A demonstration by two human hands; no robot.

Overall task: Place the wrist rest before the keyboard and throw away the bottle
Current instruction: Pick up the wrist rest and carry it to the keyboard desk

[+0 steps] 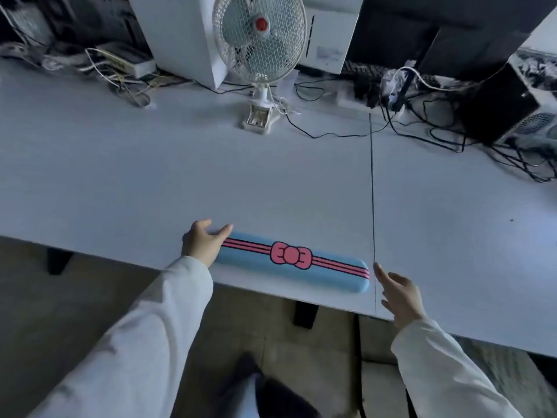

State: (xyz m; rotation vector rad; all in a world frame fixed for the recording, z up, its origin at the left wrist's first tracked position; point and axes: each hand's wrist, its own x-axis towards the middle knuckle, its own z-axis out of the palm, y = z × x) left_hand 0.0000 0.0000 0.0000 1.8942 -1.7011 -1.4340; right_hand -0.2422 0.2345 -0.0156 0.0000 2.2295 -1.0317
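Observation:
A long blue wrist rest [328,274] with pink stripes and a pink bow lies flat on the white table [180,182], close to its near edge. My left hand [203,241] is at the rest's left end, fingers curled over it and touching it. My right hand [399,292] hovers just right of the rest's right end, fingers spread, not touching it. A dark keyboard [358,72] lies partly hidden at the far back of the table. I see no bottle.
A white clip fan [260,40] stands at the back centre with its cable [316,134] trailing right. White computer towers [177,31], cable tangles and a black tower [500,104] line the far edge. A seam [372,191] joins two tabletops.

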